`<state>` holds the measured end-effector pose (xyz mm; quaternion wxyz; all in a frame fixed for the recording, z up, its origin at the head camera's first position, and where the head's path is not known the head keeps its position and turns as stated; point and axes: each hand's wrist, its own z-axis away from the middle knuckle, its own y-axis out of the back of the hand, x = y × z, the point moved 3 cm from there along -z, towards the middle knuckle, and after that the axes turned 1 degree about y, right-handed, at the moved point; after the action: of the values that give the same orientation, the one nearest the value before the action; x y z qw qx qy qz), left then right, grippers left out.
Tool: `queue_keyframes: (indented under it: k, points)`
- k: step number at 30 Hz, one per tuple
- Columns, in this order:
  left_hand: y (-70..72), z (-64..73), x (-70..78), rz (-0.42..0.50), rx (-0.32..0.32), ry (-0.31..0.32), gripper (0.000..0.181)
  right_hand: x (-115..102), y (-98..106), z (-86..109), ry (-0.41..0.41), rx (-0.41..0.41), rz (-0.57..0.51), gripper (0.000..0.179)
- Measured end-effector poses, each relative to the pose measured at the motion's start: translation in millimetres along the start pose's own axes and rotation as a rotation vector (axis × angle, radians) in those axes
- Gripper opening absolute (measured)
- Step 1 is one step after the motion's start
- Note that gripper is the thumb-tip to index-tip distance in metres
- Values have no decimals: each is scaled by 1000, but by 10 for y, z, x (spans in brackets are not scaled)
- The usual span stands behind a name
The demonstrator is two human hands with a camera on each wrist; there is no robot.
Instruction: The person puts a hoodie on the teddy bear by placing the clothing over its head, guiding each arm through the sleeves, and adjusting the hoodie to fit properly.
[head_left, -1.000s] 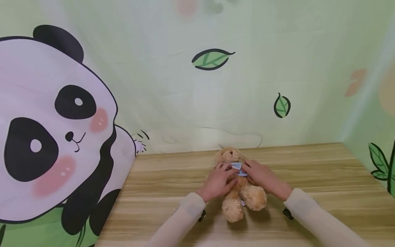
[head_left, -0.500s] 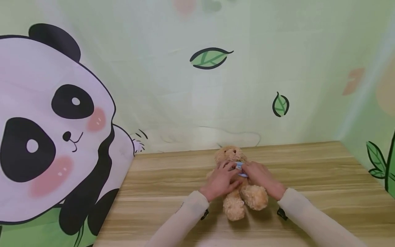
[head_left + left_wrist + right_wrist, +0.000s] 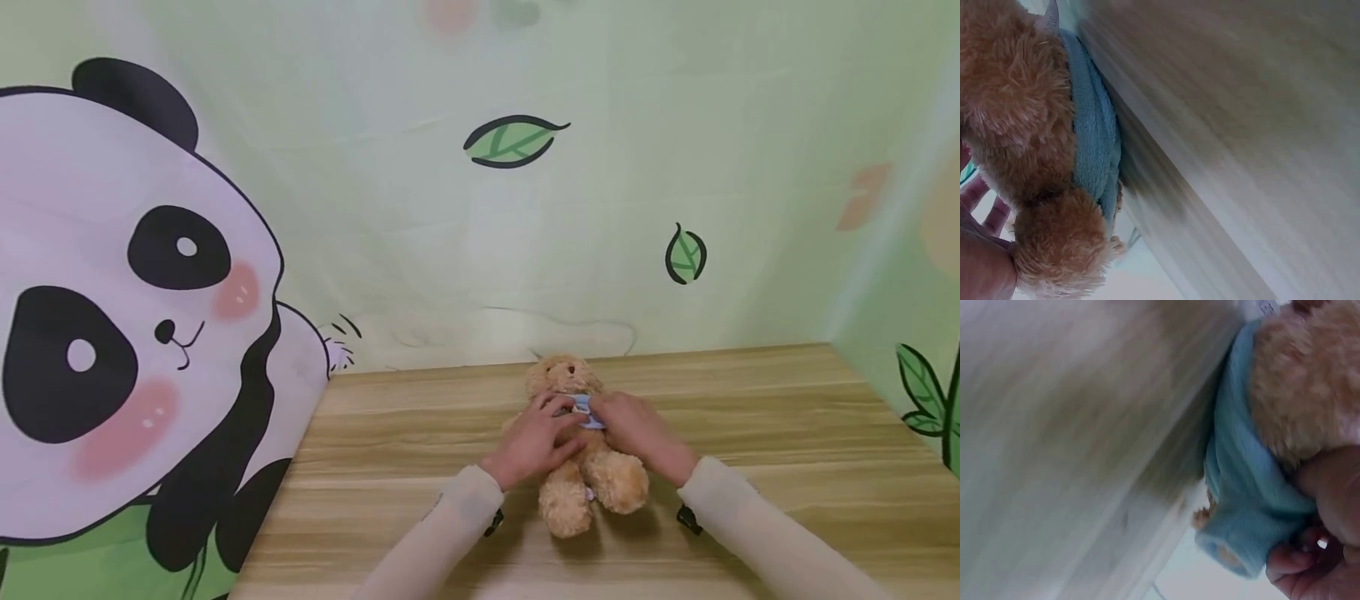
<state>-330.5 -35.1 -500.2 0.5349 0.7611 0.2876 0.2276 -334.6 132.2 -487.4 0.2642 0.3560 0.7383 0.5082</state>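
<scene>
A light brown teddy bear (image 3: 567, 498) lies on its back on the wooden table, head toward the wall. Light blue clothing (image 3: 584, 407) crosses its chest and runs along its back. In the right wrist view, a blue sleeve (image 3: 1235, 540) surrounds the bear's arm on that side. My right hand (image 3: 639, 433) pinches the blue cloth near that sleeve. From the other side, my left hand (image 3: 528, 442) holds the bear's body, fingers bent over its front. The furry arm (image 3: 1063, 244) beside my left hand is bare. My left fingertips' exact contact is partly hidden.
The wood-grain table (image 3: 405, 467) meets a pale green printed backdrop (image 3: 405, 250) behind the bear. A large printed panda (image 3: 202, 350) fills the left side. Light sleeves (image 3: 442, 533) cover my forearms, with a black strap piece (image 3: 688, 518) at the right wrist.
The bear's head has turned slightly to the right. My right fingers have drawn in closer on the blue cloth. My left hand stays nearly in place.
</scene>
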Motion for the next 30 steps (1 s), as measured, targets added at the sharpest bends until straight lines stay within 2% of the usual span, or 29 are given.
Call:
queue_keyframes:
  k: [4,7,9,12,16,20,23,25,27,30]
  points:
    - [-3,3,6,13,8,-2,38,0,-27,-1,-11,13,17,26]
    - [12,6,12,11,-6,24,38,36,-2,10,-19,11,-32,28]
    - [29,6,17,0,-26,47,38,70,37,38,-24,-7,-95,29]
    - [71,-15,30,-22,-55,76,36,113,109,85,12,-31,-225,23]
    - [130,-71,56,-37,-76,58,35,168,194,145,42,-44,-403,15]
    - [173,-101,80,-49,-126,28,41,269,234,197,-45,-19,-493,16]
    - [199,-110,89,-53,-154,30,40,371,255,236,-166,39,-457,15]
    - [213,-116,88,-49,-152,39,35,434,259,262,-246,63,-410,13]
    - [216,-123,85,-42,-145,48,33,487,240,283,-302,60,-389,11]
    - [206,-130,84,-41,-146,60,31,519,170,304,-325,10,-457,12]
